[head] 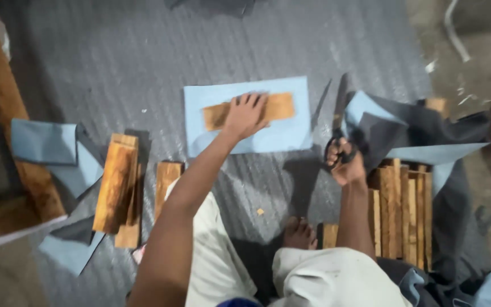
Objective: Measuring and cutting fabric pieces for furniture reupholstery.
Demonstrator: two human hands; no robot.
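1. Wood slats, leftmost stack (117,187): several brown pieces piled on the grey ribbed floor covering (115,57), one more single slat (167,182) just beside them to the right. Light blue offcuts (52,148) lie to their left, partly under a long brown wooden frame (7,108). Risk here looks low, though the pile leans a little and a knock from the person's knee could tip it.

2. Blue sheet (245,116), centre: a cut rectangle lying flat on the floor, with one wood strip (268,107) laid across its middle. The left hand (244,115) presses down on that strip, fingers spread and flat, gripping nothing. My judgement: if the pressure eases, the strip could skate on the smooth sheet and sit crooked (the sheet itself is weighted by nothing else).

3. Bare foot (299,233), below centre, near the small wood chip (260,211). It sits close to the working area, so a dropped tool could land on it.

4. Right hand (345,162): closed through the handles of black scissors (336,122), blades pointing up and away. I cannot tell whether the blades are apart. Held off to the side while attention is on the strip, the points could snag the dark fabric (410,128) beside them.

5. Right stack of slats (404,210): stood side by side, partly draped by the blue-and-dark fabric. Pulling that fabric could drag them over.
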